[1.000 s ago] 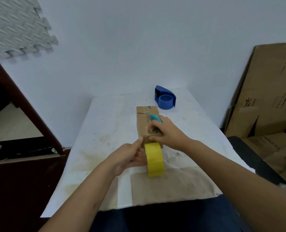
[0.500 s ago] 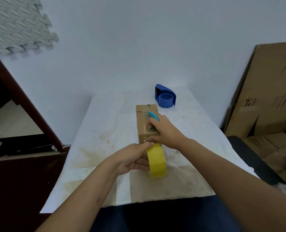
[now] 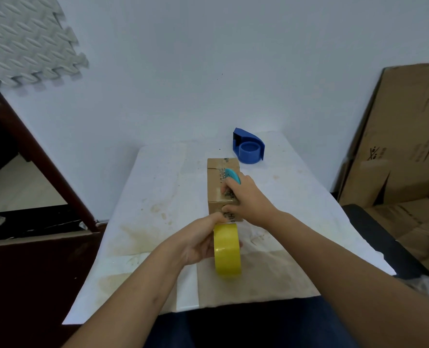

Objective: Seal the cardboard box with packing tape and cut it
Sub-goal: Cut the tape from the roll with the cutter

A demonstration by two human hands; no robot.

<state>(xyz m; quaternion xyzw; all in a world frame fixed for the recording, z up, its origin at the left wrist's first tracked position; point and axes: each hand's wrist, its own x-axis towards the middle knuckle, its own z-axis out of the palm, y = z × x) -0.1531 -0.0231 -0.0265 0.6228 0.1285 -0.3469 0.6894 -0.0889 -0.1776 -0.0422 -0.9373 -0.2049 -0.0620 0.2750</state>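
Note:
A small cardboard box (image 3: 217,182) lies lengthwise in the middle of the white table (image 3: 158,197). My left hand (image 3: 198,241) grips a yellow roll of packing tape (image 3: 227,249), held on edge just in front of the box's near end. My right hand (image 3: 246,199) rests on top of the box near its front edge and holds a teal cutter (image 3: 232,175), whose tip sticks out over the box top. The cutter's blade is hidden by my fingers.
A blue tape dispenser (image 3: 248,146) stands behind the box at the table's far side. Flattened cardboard sheets (image 3: 404,136) lean against the wall on the right. A dark wooden cabinet (image 3: 32,247) is on the left. Brown paper (image 3: 253,280) lies at the table's near edge.
My right hand with the cutter has shifted slightly farther along the box top. My left thumb has moved up against the box's near end while still holding the roll.

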